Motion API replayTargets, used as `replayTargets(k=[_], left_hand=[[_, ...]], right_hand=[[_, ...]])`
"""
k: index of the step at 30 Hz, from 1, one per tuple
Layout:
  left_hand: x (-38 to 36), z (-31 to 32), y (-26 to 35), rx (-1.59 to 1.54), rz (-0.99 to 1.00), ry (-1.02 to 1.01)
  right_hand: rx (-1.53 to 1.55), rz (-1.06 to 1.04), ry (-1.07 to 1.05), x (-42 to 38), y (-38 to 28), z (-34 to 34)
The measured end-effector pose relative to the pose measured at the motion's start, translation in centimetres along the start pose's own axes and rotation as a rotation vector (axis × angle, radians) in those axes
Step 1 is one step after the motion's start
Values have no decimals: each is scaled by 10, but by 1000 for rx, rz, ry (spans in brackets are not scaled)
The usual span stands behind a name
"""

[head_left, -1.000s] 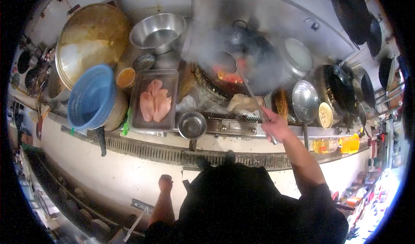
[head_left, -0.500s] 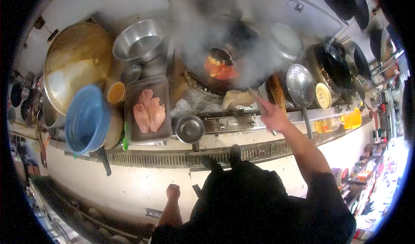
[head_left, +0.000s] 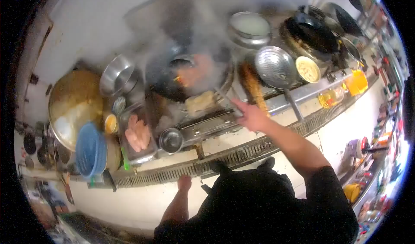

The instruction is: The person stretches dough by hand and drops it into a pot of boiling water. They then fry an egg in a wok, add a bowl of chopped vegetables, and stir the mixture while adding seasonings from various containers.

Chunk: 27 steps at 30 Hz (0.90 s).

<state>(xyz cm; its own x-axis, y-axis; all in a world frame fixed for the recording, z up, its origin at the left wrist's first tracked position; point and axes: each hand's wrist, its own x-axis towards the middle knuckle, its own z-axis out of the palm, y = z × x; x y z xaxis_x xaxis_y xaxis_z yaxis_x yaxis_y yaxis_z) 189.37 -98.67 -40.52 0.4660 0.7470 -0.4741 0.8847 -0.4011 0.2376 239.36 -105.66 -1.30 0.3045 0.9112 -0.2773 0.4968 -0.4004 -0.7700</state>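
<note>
Steam rolling up, and here's the right hand (head_left: 253, 116) out over the stove front, fingers wrapped round the ladle (head_left: 225, 98) near the low end of its handle. That's a firm, closed grip. The handle slants up into the wok (head_left: 156, 80), where the reddish food (head_left: 196, 71) lies in the middle, blurred by the steam; how cooked it is, I can't tell from here.

The left hand (head_left: 184, 183) hangs low near the body, fingers curled in, nothing visible in it. So 1 hand works, 1 waits.

Stirring, I'd call this, and the way to do it well: lead from the wrist, slide the ladle's bowl under the food and follow the curve, so nothing catches. Hold the handle at its far end, forearm clear of that steam. Mind the folded cloth (head_left: 199, 102) just beside the wok; a low sweep could drag it. The perforated strainer (head_left: 276, 66) sits near on the right, its handle jutting out over the stove's front edge, so keep that elbow honest!
</note>
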Motion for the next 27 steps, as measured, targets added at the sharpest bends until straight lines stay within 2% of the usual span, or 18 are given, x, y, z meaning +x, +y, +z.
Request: replayTargets(k=[1, 2, 3, 5, 6, 8, 10, 11, 13, 14, 16, 17, 19, 20, 22, 23, 25, 27], left_hand=[[-4, -31, 50, 43, 8, 6], [10, -10, 64, -488, 102, 157], [21, -17, 100, -464, 153, 139], [19, -56, 208, -708, 96, 69], [7, -76, 269, -725, 359, 138], [-28, -133, 412, -697, 224, 35], [-52, -156, 516, -893, 319, -35], [-63, -166, 565, -878, 346, -61], [-92, -176, 652, -1412, 405, -388], [-108, -179, 686, -1380, 432, -450], [-135, -179, 759, -1479, 643, -754], [-149, -176, 793, -1423, 667, -862], [-172, -160, 853, -1044, 1139, -815], [-176, -143, 879, -996, 1177, -931], [-181, -115, 922, -1027, 943, -1180], [-184, -101, 946, -974, 959, -1251], [-188, -72, 995, -936, 713, -1320], [-187, -43, 1050, -846, 711, -1407]], right_hand=[[-37, -95, 48, -9, 14, -1], [-23, -75, 90, -22, 23, -8], [272, -18, 8, -34, 32, -17], [889, 54, -140, -66, 59, -41], [914, 55, -83, -87, 76, -58], [1431, -34, -338, -139, 96, -97], [1570, -52, -279, -194, 122, -128], [1685, -68, -259, -219, 134, -145], [1707, -93, -190, -268, 159, -174], [1605, -136, -111, -293, 168, -189], [1496, -140, 150, -341, 178, -217], [1372, -152, 163, -353, 207, -217], [1260, -410, 468, -357, 261, -202], [1026, -201, 597, -381, 277, -212], [609, 161, 773, -435, 285, -237], [621, 196, 843, -457, 298, -244], [467, 310, 845, -494, 325, -258], [448, 427, 931, -523, 372, -260]])
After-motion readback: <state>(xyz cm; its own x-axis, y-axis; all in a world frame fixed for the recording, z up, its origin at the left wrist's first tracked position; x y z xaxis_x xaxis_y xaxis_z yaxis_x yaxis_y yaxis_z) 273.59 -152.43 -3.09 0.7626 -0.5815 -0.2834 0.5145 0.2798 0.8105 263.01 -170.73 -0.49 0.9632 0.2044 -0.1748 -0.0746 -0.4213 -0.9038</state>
